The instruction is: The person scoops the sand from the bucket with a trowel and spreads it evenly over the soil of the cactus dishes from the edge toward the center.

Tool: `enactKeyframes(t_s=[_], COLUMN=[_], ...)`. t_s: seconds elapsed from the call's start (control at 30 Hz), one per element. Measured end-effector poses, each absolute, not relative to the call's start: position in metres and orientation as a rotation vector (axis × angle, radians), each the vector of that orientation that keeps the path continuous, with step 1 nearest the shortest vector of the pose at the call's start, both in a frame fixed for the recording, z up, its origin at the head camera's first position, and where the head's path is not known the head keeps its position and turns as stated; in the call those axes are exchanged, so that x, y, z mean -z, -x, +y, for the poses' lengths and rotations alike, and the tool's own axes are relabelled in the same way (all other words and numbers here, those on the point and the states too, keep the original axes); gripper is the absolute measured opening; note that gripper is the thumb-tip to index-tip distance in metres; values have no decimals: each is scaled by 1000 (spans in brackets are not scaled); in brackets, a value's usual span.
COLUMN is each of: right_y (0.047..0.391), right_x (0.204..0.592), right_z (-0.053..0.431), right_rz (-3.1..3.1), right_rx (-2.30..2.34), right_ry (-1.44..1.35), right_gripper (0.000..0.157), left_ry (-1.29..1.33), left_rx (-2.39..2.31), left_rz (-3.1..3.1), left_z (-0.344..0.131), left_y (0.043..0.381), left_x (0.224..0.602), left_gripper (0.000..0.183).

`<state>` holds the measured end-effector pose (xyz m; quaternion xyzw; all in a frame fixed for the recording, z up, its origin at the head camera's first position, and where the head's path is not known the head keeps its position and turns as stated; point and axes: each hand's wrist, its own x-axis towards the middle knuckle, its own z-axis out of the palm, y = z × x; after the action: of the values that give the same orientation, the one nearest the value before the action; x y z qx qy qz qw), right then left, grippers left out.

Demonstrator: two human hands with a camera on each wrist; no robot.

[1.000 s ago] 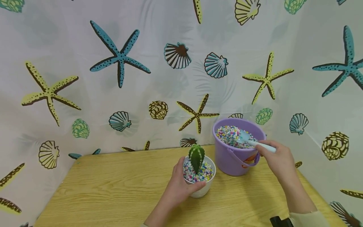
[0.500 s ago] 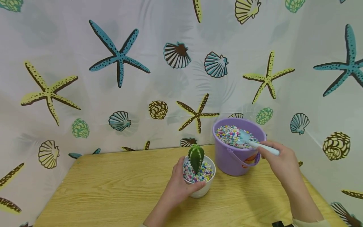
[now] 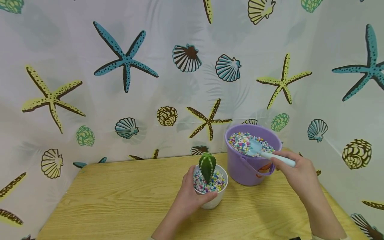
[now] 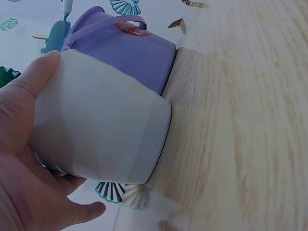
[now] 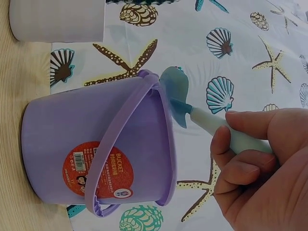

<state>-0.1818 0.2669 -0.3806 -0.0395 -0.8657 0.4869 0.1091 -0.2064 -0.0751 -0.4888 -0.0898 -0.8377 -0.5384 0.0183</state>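
Observation:
My left hand [image 3: 190, 196] grips a white plant pot [image 4: 103, 120] standing on the table, thumb across the near side and fingers round the left. In it a green cactus [image 3: 207, 166] rises from multicoloured pebbles [image 3: 216, 182]. My right hand [image 3: 295, 170] holds the pale handle of a small light-blue shovel [image 3: 264, 153]. The blade [image 5: 175, 91] is over the near rim of a purple bucket [image 3: 243, 170], which is filled with the same pebbles. In the right wrist view the fingers curl round the handle. The bucket stands just behind and right of the pot.
A wooden table [image 3: 120, 196] lies under the pot and bucket. Behind and to the right hangs a white curtain [image 3: 144, 106] printed with starfish and shells. The bucket's handle [image 5: 115, 139] hangs down on its near side, over a red label [image 5: 79, 168].
The shovel's blade has come up from the pebbles toward the bucket's near rim, and my right hand has shifted slightly right. My left hand and the pot stay in place.

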Motion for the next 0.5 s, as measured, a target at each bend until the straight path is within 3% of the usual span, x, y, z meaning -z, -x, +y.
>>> enactKeyframes(t_s=[0.5], right_y=[170], right_x=[380], right_z=[260], right_rz=[-2593], right_rx=[-1456], right_ry=[89], right_gripper=[56], left_ry=[300], left_rx=[1669], left_rz=[-2582], left_z=[-76], left_y=[206], left_x=[490], left_gripper=[127])
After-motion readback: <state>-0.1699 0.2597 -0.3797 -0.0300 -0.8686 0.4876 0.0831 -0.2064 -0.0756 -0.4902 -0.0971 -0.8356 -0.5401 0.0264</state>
